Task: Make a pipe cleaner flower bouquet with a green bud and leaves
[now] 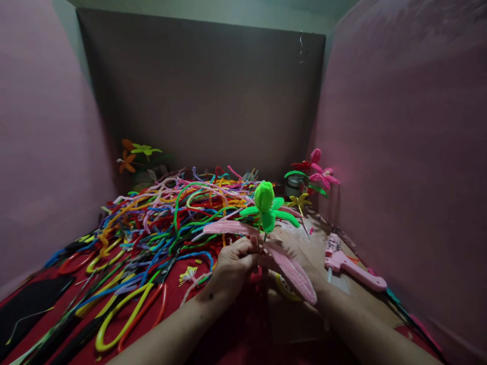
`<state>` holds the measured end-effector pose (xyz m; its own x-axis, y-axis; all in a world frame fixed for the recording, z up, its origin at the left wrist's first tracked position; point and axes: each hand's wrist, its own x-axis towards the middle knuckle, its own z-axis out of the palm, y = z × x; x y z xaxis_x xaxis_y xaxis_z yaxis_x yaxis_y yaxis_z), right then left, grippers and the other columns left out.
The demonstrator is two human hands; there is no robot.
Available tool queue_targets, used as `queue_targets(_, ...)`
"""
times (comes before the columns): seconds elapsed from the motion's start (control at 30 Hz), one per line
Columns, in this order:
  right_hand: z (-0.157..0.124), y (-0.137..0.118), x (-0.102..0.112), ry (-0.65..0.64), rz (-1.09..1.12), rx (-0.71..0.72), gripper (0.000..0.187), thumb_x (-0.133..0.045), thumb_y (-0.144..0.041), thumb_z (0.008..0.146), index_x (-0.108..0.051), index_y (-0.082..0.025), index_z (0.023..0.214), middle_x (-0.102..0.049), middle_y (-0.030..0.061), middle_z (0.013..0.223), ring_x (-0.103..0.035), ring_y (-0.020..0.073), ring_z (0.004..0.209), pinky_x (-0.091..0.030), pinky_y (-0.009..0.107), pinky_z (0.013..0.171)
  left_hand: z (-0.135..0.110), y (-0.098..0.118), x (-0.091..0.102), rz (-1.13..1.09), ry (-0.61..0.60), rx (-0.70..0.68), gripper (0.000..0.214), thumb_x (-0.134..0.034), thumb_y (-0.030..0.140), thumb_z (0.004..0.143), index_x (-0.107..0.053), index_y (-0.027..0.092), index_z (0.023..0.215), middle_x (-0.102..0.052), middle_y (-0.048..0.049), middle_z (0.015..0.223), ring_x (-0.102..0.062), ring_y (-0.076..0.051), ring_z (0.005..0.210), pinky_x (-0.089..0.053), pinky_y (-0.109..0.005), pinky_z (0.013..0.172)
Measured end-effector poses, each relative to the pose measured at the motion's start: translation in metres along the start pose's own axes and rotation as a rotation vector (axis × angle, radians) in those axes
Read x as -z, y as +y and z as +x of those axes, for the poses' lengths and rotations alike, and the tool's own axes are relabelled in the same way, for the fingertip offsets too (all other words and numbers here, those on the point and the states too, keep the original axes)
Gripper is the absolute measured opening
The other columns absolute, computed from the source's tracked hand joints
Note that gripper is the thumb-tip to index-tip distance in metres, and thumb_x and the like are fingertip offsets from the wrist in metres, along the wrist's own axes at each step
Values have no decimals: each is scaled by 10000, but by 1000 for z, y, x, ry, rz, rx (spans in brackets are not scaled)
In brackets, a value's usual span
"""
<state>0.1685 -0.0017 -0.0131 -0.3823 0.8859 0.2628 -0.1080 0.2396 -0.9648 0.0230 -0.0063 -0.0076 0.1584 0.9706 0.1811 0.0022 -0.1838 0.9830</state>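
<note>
The left hand's (233, 261) fingertips are pinching the stem of a fuzzy bright-green pipe-cleaner flower (268, 208); its long axis is standing nearly upright, bud pointing up. Two long fuzzy pink leaves (292, 274) are spreading from the fingertips, left and near-right. The right hand (304, 261) is blurring behind one, its finger state undeterminable. Left of the fingers, yellow-and-red-handled metal scissors (163, 278) are lying; right, a pink plastic glue gun (346, 266). A multicoloured pipe-cleaner heap (213, 195) is crowding beyond. The pink right wall (411, 152) is bounding sideways room; air is opening above the fingers.

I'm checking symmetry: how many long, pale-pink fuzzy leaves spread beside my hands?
2: one leaf extends left above the left hand; another leaf slants down in front of the right hand. Others may be hidden.
</note>
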Motion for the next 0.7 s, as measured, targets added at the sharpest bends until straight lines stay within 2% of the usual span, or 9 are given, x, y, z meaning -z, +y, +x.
queue_targets(0.13,13,-18,32,67,-286,-40,215,-669,-167,636,-704,-177,848,-678,57,896,-601,224,875,-459,300,758,4,4,6,-67,81,13,200,-662,241,624,-539,150,496,-462,51,478,-393,-58,419,-307,-198,425)
queue_targets(0.2,25,-27,53,150,-972,-228,192,-573,-160,722,-713,-198,849,-688,43,945,-616,186,880,-444,255,777,5,4,6,-115,84,34,225,-672,271,615,-526,149,496,-461,54,448,-389,-54,387,-292,-192,396)
queue_targets(0.27,39,-32,75,224,-1151,-332,186,-556,-168,742,-718,-151,832,-692,107,924,-617,244,908,-433,301,787,5,3,5,-140,78,76,219,-674,294,623,-548,143,526,-491,43,420,-392,-53,355,-281,-184,369)
queue_targets(0.37,56,-31,102,320,-1299,-498,256,-586,-228,743,-691,-70,914,-656,216,977,-587,351,979,-435,380,768,4,1,3,-183,64,126,201,-673,307,633,-580,136,584,-544,21,407,-407,-64,308,-293,-181,324)
queue_targets(0.43,65,-24,114,329,-1344,-607,307,-621,-264,736,-672,-54,954,-633,237,1023,-588,356,976,-450,385,746,4,0,3,-224,43,139,190,-676,300,630,-586,134,609,-569,12,426,-436,-78,305,-315,-185,299)
queue_targets(0.5,71,-17,120,316,-1360,-706,304,-635,-265,755,-649,-67,987,-623,208,1046,-595,314,965,-469,376,749,4,0,3,-259,18,141,176,-676,284,632,-588,132,626,-598,0,464,-478,-93,324,-342,-188,288)
queue_targets(0.6,78,-7,125,291,-1350,-812,310,-567,-292,846,-562,-131,1111,-578,112,1119,-586,219,964,-492,383,791,5,-1,4,-292,1,123,156,-664,263,655,-591,125,648,-615,-11,485,-524,-106,355,-388,-192,308)
queue_targets(0.7,82,-3,128,290,-1327,-844,322,-534,-304,871,-524,-153,1156,-549,92,1158,-575,199,976,-494,390,808,6,-3,5,-315,11,110,146,-656,250,670,-589,121,659,-617,-12,489,-537,-107,362,-396,-187,317)
